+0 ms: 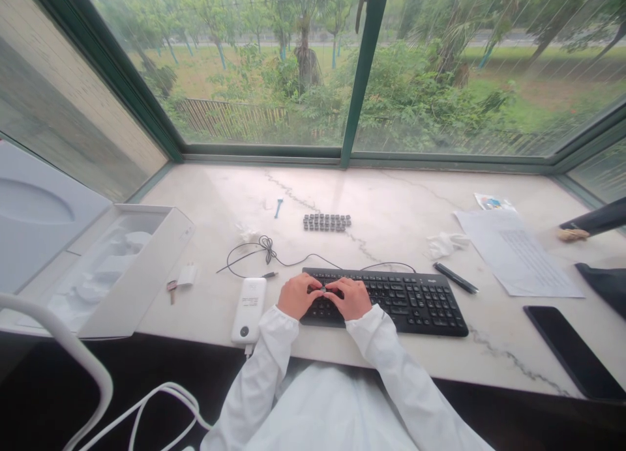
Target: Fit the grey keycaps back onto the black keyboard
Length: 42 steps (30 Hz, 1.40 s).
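Over the left part of a black keyboard (425,307), my left hand (297,296) and my right hand (355,297) meet fingertip to fingertip. Both are closed in a pinch around a small greyish keycap (323,289), mostly covered by the fingers. Whether it touches the keyboard I cannot tell. Beyond the keyboard, several small dark keycaps (327,223) stand in neat rows. A small blue tool (278,207) lies to their left. Close by my left forearm is a white power bank (248,311) with a cable plugged into its near end.
An open white box (161,255) stands at left, near a key (171,290). A black cable (267,246) coils behind the power bank. To the right lie a black pen (454,277), crumpled tissue (445,244), printed paper (518,255) and a phone (572,350). Windows close off the back.
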Motion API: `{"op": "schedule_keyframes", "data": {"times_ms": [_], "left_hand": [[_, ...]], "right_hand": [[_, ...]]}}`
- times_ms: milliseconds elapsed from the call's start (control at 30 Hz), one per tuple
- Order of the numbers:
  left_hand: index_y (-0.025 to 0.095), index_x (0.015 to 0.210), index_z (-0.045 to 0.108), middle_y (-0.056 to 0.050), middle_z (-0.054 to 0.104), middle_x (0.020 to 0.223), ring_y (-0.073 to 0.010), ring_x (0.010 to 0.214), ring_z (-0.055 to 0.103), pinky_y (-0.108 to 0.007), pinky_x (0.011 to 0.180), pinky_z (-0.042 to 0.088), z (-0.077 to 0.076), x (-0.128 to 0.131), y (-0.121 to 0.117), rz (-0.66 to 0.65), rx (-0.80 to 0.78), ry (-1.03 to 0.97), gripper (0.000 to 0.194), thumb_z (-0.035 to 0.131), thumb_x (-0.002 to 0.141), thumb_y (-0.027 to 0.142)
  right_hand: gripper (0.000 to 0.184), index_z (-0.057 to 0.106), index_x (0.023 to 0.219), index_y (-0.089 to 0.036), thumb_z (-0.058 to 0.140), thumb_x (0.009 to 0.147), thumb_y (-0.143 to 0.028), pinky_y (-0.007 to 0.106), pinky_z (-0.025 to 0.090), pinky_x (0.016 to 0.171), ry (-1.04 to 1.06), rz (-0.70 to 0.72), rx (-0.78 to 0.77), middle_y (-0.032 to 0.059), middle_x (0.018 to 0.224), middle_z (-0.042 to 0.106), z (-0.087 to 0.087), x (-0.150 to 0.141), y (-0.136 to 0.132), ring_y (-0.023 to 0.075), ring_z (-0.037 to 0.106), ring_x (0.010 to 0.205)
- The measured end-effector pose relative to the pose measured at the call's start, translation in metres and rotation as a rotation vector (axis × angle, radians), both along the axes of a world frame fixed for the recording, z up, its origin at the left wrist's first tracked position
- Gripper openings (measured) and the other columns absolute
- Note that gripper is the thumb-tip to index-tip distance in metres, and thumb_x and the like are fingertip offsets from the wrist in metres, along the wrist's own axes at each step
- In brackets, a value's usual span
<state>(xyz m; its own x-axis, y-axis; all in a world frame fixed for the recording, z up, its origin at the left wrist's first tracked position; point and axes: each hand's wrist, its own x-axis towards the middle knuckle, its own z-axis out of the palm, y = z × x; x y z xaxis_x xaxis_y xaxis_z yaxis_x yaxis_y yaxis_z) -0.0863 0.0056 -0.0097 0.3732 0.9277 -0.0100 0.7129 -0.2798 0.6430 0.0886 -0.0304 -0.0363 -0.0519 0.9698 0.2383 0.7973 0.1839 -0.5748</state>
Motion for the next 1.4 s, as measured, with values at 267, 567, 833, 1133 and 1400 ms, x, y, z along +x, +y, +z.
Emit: {"op": "schedule_keyframes", "data": {"times_ms": [267,567,833,1133,1400], "left_hand": [[0.024,0.089,0.065,0.0,0.062,0.09,-0.0126,0.078,0.06,-0.024,0.072,0.046,0.0036,-0.0003,0.0001,-0.1,0.04,0.09,0.013,0.061,0.079,0.031],[0.023,0.093,0.063,0.0,0.061,0.094,-0.0123,0.079,0.06,-0.023,0.071,0.046,0.0042,0.0004,-0.0012,-0.118,0.076,0.143,0.016,0.054,0.085,0.033],[0.023,0.092,0.064,-0.001,0.061,0.093,-0.0124,0.078,0.061,-0.023,0.069,0.045,0.0045,0.0016,-0.0001,-0.118,0.064,0.174,0.016,0.053,0.085,0.033],[0.023,0.088,0.066,0.0,0.063,0.09,-0.0127,0.078,0.061,-0.023,0.071,0.046,0.0046,0.0024,0.0018,-0.097,0.057,0.099,0.012,0.058,0.081,0.029],[0.025,0.076,0.072,0.002,0.069,0.075,-0.0137,0.072,0.062,-0.026,0.07,0.046,-0.0022,0.0029,0.0076,0.072,-0.116,-0.096,0.012,0.066,0.072,0.035]], "right_hand": [[0.01,0.067,0.081,-0.027,0.06,0.082,-0.034,0.029,0.03,0.073,-0.007,0.006,0.004,-0.0028,0.082,0.068,0.0004,-0.001,-0.0004,0.0109,0.058,0.071],[0.01,0.066,0.084,-0.026,0.06,0.083,-0.034,0.029,0.029,0.075,0.026,-0.003,0.008,-0.0022,0.082,0.067,0.0002,-0.0018,-0.0013,0.0111,0.057,0.072],[0.012,0.066,0.083,-0.026,0.058,0.084,-0.035,0.028,0.029,0.073,-0.039,-0.018,0.0,-0.0025,0.08,0.066,0.0007,-0.003,0.0,0.0107,0.058,0.072],[0.008,0.065,0.082,-0.026,0.061,0.081,-0.033,0.029,0.03,0.073,-0.004,-0.029,-0.031,-0.0024,0.08,0.067,0.002,-0.0036,0.0007,0.0113,0.057,0.069],[0.005,0.066,0.076,-0.027,0.067,0.073,-0.032,0.029,0.032,0.07,0.052,-0.042,-0.102,-0.0041,0.073,0.067,0.0044,-0.0028,0.0037,0.0123,0.057,0.066]]}}
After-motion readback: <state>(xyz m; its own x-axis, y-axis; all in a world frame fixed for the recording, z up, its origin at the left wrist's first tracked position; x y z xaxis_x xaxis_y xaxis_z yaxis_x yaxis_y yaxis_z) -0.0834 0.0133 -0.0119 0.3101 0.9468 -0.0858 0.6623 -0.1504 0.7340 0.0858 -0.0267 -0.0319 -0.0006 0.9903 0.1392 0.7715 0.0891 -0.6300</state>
